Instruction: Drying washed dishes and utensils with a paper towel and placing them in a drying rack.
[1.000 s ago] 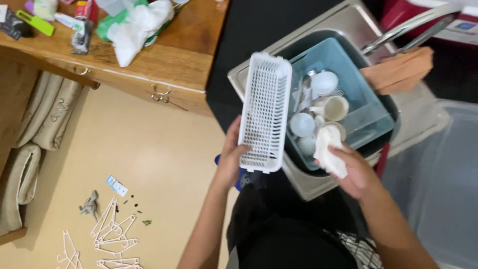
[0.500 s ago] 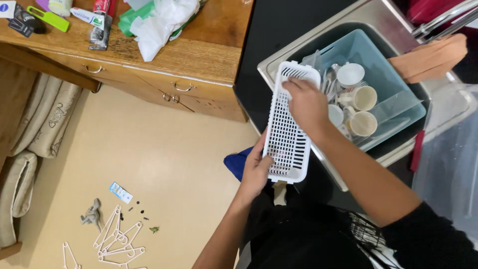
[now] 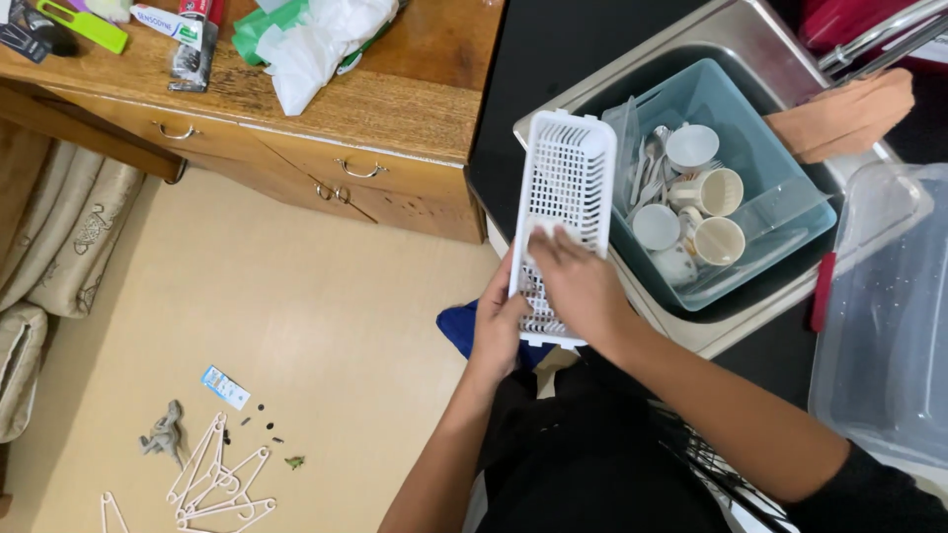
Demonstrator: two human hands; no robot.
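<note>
White slotted basket [image 3: 563, 212] is tipping at centre frame, left hand [image 3: 497, 326] fingers clamped on its edge, right hand [image 3: 583, 286] lying flat; it could be slipping onto the cups [image 3: 703, 207].

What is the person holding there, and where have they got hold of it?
A white slotted plastic basket. The left hand grips its near left edge, and the right hand lies flat across its lower face.

Home kitchen: steel sink [image 3: 750, 39] with cups [image 3: 719, 190], wooden drawers [image 3: 326, 168] beside
</note>
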